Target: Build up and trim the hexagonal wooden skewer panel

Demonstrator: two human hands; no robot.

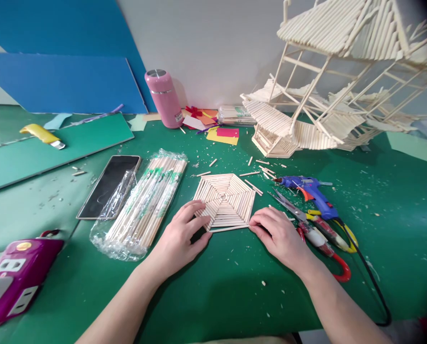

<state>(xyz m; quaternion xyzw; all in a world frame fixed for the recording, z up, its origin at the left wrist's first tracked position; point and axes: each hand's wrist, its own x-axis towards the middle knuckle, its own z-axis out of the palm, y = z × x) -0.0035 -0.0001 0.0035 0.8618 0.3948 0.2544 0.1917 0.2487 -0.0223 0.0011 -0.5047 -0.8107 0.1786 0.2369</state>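
Note:
A flat hexagonal panel of thin wooden sticks (235, 205), laid in rings around its centre, lies on the green table. Along its front edge runs a loose-looking wooden stick (229, 230), with a narrow gap showing at its left part. My left hand (184, 234) is at the panel's left corner, its thumb and index finger closed around the stick's left end and other fingers resting on the panel's edge. At the front right corner, my right hand (279, 236) pinches the stick's other end; its fingertips partly hide that corner.
Right of the panel lie scissors (299, 215), red-handled pliers (322, 241) and a blue glue gun (306, 188) with its cable. A plastic-wrapped stick bundle (147, 205) and phone (109, 186) lie left. Behind stand a pink flask (164, 100) and a stick-built pavilion model (306, 119).

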